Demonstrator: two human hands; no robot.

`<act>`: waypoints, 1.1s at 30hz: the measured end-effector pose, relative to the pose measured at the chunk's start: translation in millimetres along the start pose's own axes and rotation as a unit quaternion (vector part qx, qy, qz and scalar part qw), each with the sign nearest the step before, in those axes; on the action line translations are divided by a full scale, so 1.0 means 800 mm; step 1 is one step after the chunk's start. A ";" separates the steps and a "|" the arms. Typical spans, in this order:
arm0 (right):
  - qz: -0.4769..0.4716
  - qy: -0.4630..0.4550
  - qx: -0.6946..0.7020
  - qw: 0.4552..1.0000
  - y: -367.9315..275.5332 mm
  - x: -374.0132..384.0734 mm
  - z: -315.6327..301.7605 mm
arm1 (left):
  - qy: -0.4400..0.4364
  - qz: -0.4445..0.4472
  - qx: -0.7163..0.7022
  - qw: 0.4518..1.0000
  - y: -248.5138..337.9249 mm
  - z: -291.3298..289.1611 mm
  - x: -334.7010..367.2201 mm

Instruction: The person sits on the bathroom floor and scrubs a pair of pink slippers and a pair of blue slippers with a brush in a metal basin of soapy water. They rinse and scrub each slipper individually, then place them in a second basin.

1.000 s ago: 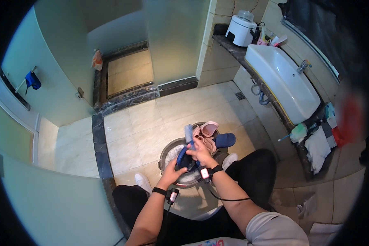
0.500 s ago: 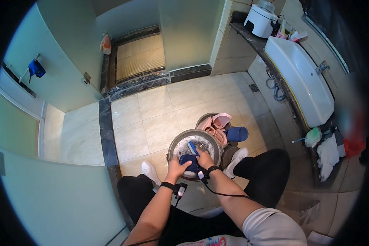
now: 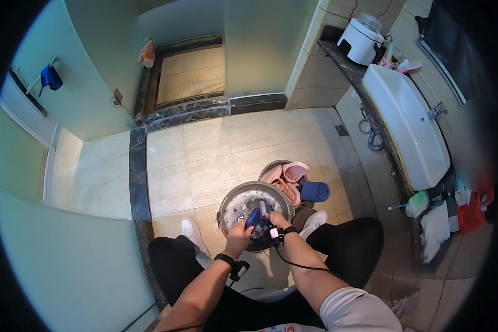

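Over a grey basin (image 3: pixel 254 186) of foamy water (image 3: pixel 240 203), my left hand (image 3: pixel 239 236) grips a dark blue slipper (image 3: pixel 253 218) at its near left side. My right hand (image 3: pixel 278 220) is closed round a brush (image 3: pixel 264 208), which shows pale grey-white and lies just right of the slipper. Part of the slipper is hidden by my hands and shadow. Behind the basin to the right, a second container (image 3: pixel 269 165) holds several pink slippers (image 3: pixel 295 171). Another blue slipper (image 3: pixel 315 191) sticks out at its right side.
My white shoes (image 3: pixel 191 230) flank the basin on the tiled floor (image 3: pixel 205 157). At the right, a white sink (image 3: pixel 406 122) sits on a dark counter with a white appliance (image 3: pixel 361 40), a cloth (image 3: pixel 436 229) and a red bag (image 3: pixel 475 213). Glass panels (image 3: pixel 72 260) stand left. Cables run from both wrists.
The slipper has turned to a narrower, upright-looking side. The brush has turned from its blue face to a pale one. The whole view has shifted slightly.
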State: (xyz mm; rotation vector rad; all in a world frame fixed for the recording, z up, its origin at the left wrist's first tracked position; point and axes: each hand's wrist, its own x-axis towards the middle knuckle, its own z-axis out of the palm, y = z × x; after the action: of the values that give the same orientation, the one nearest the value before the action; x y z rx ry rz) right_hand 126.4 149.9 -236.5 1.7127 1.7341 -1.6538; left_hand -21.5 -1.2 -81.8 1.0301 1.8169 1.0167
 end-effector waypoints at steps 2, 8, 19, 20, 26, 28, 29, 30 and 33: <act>0.009 0.093 -0.144 0.985 -0.020 -0.023 0.020 | 0.037 0.058 0.067 0.995 -0.019 -0.008 -0.003; -0.121 0.028 -0.163 0.979 -0.042 -0.085 -0.018 | 0.101 0.067 0.177 0.977 -0.028 -0.020 0.019; -0.190 0.223 -0.306 0.906 -0.143 -0.303 0.004 | 0.069 0.068 0.181 0.979 0.006 0.006 0.011; -0.181 0.261 -0.294 0.902 -0.137 -0.286 -0.002 | 0.069 0.077 0.184 0.977 0.007 0.009 0.007; -0.210 0.179 -0.295 0.915 -0.139 -0.306 0.017 | 0.078 0.081 0.186 0.976 -0.010 -0.006 -0.010; -0.181 0.200 -0.203 0.941 -0.140 -0.290 0.006 | 0.052 0.086 0.202 0.974 -0.003 -0.014 -0.016; -0.150 0.206 -0.135 0.957 -0.133 -0.271 0.002 | 0.054 0.065 0.199 0.976 -0.011 -0.011 -0.017; -0.128 0.211 -0.122 0.961 -0.123 -0.252 0.001 | 0.061 0.046 0.205 0.976 -0.010 -0.013 -0.020; -0.204 0.105 0.021 0.973 -0.092 -0.237 0.026 | 0.080 -0.010 0.231 0.970 0.006 -0.028 -0.038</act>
State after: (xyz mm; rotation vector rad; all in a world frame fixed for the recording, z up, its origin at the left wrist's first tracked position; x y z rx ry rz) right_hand 116.2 47.7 -59.3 1.6853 2.2937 -1.7205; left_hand -29.7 -32.4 -62.3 1.2243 2.2585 0.6917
